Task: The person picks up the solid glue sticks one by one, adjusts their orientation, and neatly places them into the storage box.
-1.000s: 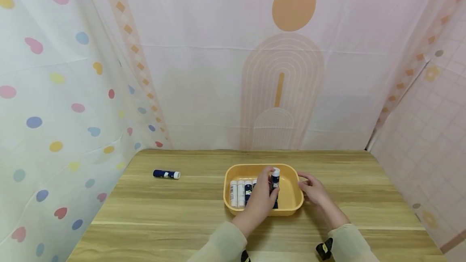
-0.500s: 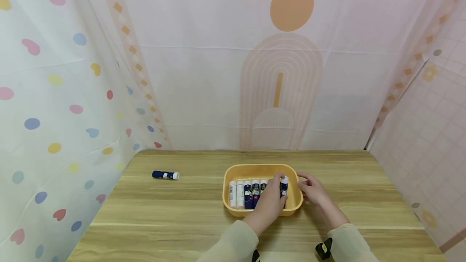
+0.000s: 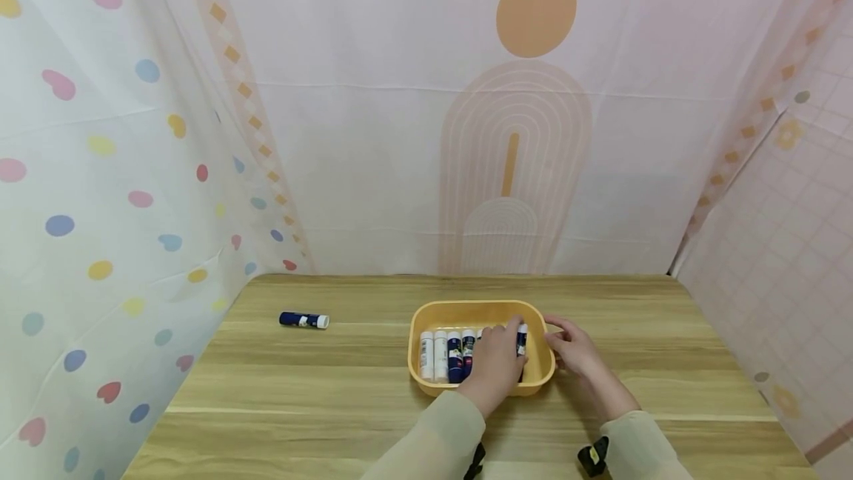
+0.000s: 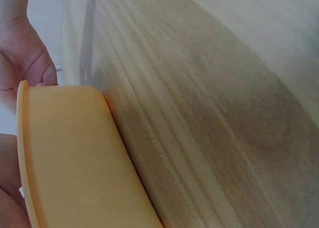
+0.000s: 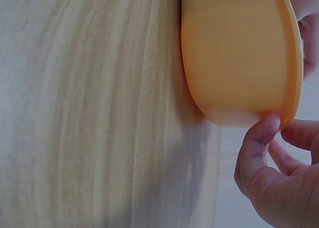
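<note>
A yellow plastic basket [image 3: 460,304] stands on the table, with a row of glue sticks upright-side to the back along its left and middle. Two white glue sticks [image 3: 434,355] lie leftmost, then dark blue ones with white caps [image 3: 455,356]. Over the row, my left hand [image 3: 492,363] holds a dark blue glue stick [image 3: 522,341] inside the basket, near its right end; the palm hides part of the row. My right hand [image 3: 576,348] pinches the basket's right rim between thumb and fingers, as the right wrist view shows with the hand [image 5: 279,173] at the rim.
One more dark blue glue stick [image 3: 303,320] with a white cap lies on the wooden table [image 3: 320,391], well left of the basket. Patterned curtains [image 3: 373,169] hang behind the table and at both sides.
My left hand has moved right and lowered the glue stick into the basket's right part, uncovering more of the row at first. The right hand stays on the rim.
</note>
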`<control>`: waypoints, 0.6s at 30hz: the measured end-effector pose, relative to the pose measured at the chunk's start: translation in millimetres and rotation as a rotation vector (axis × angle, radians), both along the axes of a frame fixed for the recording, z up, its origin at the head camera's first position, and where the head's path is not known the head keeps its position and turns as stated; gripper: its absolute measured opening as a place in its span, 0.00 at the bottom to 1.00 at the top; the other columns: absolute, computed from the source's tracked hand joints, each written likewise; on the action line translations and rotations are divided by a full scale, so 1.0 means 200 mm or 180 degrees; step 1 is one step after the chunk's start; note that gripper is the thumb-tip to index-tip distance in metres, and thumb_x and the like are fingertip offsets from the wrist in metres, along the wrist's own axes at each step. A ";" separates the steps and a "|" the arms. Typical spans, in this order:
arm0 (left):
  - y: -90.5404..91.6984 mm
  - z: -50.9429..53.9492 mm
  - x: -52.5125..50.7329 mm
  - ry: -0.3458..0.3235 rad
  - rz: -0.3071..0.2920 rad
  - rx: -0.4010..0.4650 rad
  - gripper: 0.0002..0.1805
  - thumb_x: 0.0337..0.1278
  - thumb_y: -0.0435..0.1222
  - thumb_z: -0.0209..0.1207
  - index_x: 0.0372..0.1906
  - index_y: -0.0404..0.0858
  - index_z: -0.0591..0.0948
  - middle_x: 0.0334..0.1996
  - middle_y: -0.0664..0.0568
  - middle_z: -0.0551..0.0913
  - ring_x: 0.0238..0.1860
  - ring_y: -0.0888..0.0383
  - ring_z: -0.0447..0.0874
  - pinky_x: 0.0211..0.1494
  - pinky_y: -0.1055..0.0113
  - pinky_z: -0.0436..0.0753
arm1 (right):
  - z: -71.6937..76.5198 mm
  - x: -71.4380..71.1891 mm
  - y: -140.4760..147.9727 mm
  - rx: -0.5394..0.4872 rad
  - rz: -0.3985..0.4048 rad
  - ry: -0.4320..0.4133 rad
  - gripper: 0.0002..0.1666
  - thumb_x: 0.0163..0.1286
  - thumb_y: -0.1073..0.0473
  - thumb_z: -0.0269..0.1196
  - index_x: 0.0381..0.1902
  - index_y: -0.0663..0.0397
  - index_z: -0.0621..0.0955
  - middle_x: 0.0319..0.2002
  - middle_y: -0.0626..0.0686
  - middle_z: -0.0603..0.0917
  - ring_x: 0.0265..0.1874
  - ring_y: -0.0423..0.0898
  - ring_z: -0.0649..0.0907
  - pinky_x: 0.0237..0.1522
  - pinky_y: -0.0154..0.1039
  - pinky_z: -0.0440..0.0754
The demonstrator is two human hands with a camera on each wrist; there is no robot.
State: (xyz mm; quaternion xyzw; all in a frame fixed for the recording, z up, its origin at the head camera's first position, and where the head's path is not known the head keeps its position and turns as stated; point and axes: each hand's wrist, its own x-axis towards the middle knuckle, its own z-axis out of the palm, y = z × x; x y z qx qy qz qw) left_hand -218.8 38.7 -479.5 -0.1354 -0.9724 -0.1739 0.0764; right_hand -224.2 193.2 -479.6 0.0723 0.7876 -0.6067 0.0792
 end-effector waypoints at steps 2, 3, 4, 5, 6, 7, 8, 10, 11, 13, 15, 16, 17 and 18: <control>0.00 -0.01 -0.01 -0.0013 0.0085 -0.0097 0.32 0.45 0.49 0.70 0.58 0.52 0.72 0.42 0.50 0.78 0.41 0.53 0.75 0.38 0.61 0.77 | 0.00 0.00 0.00 -0.0008 0.0000 -0.0002 0.25 0.72 0.64 0.52 0.65 0.62 0.67 0.36 0.58 0.76 0.26 0.44 0.78 0.27 0.36 0.78; 0.00 -0.01 -0.01 -0.0026 0.0133 -0.0145 0.32 0.44 0.50 0.70 0.57 0.52 0.73 0.45 0.50 0.77 0.43 0.53 0.74 0.40 0.60 0.77 | 0.00 0.00 0.00 -0.0016 -0.0002 -0.0001 0.25 0.72 0.64 0.52 0.65 0.62 0.67 0.36 0.58 0.76 0.26 0.44 0.78 0.27 0.36 0.78; 0.00 -0.01 -0.02 -0.0049 0.0172 -0.0196 0.32 0.43 0.51 0.70 0.56 0.51 0.74 0.46 0.49 0.75 0.45 0.52 0.72 0.43 0.59 0.77 | -0.01 0.00 0.00 -0.0024 0.0001 0.0000 0.25 0.72 0.64 0.52 0.65 0.62 0.67 0.36 0.57 0.76 0.26 0.44 0.78 0.27 0.36 0.78; 0.00 -0.01 -0.02 -0.0085 0.0200 -0.0233 0.31 0.42 0.52 0.70 0.56 0.50 0.76 0.48 0.49 0.73 0.47 0.52 0.71 0.44 0.58 0.76 | -0.01 0.00 0.00 -0.0032 0.0003 0.0008 0.25 0.72 0.64 0.52 0.65 0.62 0.67 0.36 0.57 0.76 0.26 0.44 0.78 0.27 0.36 0.78; 0.00 -0.01 -0.02 -0.0111 0.0225 -0.0282 0.31 0.42 0.54 0.70 0.55 0.50 0.77 0.49 0.49 0.72 0.48 0.52 0.70 0.46 0.58 0.76 | -0.01 0.00 0.00 -0.0035 0.0011 0.0020 0.25 0.72 0.65 0.52 0.65 0.62 0.67 0.36 0.57 0.76 0.26 0.44 0.78 0.26 0.36 0.78; 0.00 -0.01 -0.02 -0.0143 0.0245 -0.0341 0.31 0.41 0.55 0.69 0.54 0.49 0.78 0.49 0.49 0.72 0.48 0.52 0.69 0.47 0.57 0.75 | -0.01 0.00 0.00 -0.0030 0.0006 0.0027 0.25 0.71 0.65 0.52 0.65 0.62 0.67 0.35 0.57 0.75 0.26 0.44 0.78 0.26 0.36 0.78; 0.00 -0.02 -0.02 -0.0178 0.0263 -0.0380 0.31 0.41 0.56 0.69 0.53 0.49 0.78 0.50 0.49 0.71 0.49 0.51 0.68 0.48 0.57 0.75 | -0.01 0.00 0.00 -0.0031 0.0007 0.0031 0.25 0.72 0.65 0.52 0.65 0.62 0.67 0.35 0.57 0.75 0.26 0.44 0.78 0.26 0.36 0.78; 0.00 -0.02 -0.03 -0.0240 0.0288 -0.0479 0.32 0.40 0.59 0.68 0.52 0.49 0.80 0.49 0.49 0.71 0.48 0.51 0.67 0.48 0.56 0.73 | -0.01 0.00 0.00 -0.0024 0.0000 0.0030 0.25 0.71 0.65 0.52 0.65 0.62 0.67 0.35 0.56 0.75 0.26 0.44 0.77 0.26 0.35 0.78; 0.00 -0.02 -0.03 -0.0269 0.0303 -0.0528 0.32 0.39 0.60 0.68 0.52 0.49 0.80 0.48 0.50 0.70 0.48 0.52 0.66 0.49 0.55 0.73 | -0.01 -0.01 0.00 -0.0022 -0.0006 0.0028 0.25 0.71 0.65 0.52 0.65 0.62 0.68 0.35 0.56 0.75 0.26 0.44 0.77 0.26 0.35 0.78; 0.00 -0.02 -0.04 -0.0300 0.0326 -0.0626 0.33 0.38 0.61 0.67 0.52 0.50 0.81 0.47 0.50 0.71 0.48 0.51 0.65 0.50 0.54 0.71 | -0.01 -0.01 0.00 -0.0011 -0.0010 0.0021 0.24 0.71 0.65 0.52 0.65 0.61 0.68 0.35 0.56 0.75 0.26 0.44 0.77 0.26 0.35 0.78; 0.01 -0.02 -0.04 -0.0321 0.0333 -0.0738 0.33 0.37 0.63 0.66 0.52 0.52 0.81 0.47 0.50 0.71 0.50 0.51 0.66 0.53 0.52 0.71 | -0.01 -0.01 0.00 -0.0012 -0.0017 0.0022 0.24 0.71 0.65 0.52 0.65 0.61 0.68 0.35 0.56 0.75 0.26 0.44 0.77 0.26 0.35 0.77; 0.01 -0.02 -0.04 -0.0339 0.0326 -0.0779 0.34 0.38 0.64 0.66 0.52 0.52 0.81 0.48 0.50 0.71 0.51 0.50 0.66 0.55 0.51 0.70 | -0.01 -0.01 0.00 -0.0017 -0.0026 0.0021 0.24 0.71 0.65 0.52 0.65 0.61 0.68 0.35 0.56 0.75 0.26 0.44 0.77 0.26 0.35 0.77; 0.01 -0.01 -0.04 -0.0357 0.0312 -0.0818 0.34 0.38 0.64 0.65 0.53 0.52 0.80 0.49 0.50 0.71 0.53 0.50 0.66 0.57 0.50 0.70 | -0.01 -0.01 0.00 -0.0014 -0.0024 0.0027 0.24 0.71 0.64 0.52 0.65 0.61 0.68 0.35 0.56 0.75 0.26 0.44 0.77 0.26 0.35 0.77; 0.00 -0.01 -0.04 -0.0368 0.0289 -0.0833 0.35 0.39 0.65 0.64 0.54 0.52 0.80 0.50 0.50 0.71 0.54 0.50 0.66 0.59 0.49 0.69 | -0.01 -0.01 0.00 -0.0016 -0.0024 0.0029 0.24 0.71 0.64 0.52 0.65 0.61 0.68 0.35 0.56 0.75 0.26 0.43 0.77 0.26 0.35 0.77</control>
